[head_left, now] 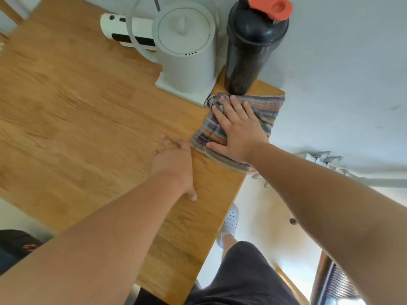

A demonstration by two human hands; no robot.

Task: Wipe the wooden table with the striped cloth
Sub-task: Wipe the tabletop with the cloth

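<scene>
- At the far right corner of a wooden table (88, 111), a person presses a striped cloth (267, 108) flat against the surface.
- White kettle (187, 51) on its base stands just beyond the cloth, beside a black shaker bottle (253, 51) with an orange cap.
- Right hand (237, 128) lies open, fingers spread, palm down on the cloth, gripping nothing.
- Left hand (174, 164) rests open on bare wood just left of the cloth, holding nothing.

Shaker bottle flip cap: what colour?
Orange-red, on a black lid; the shaker bottle shows clearly in the head view.
</scene>
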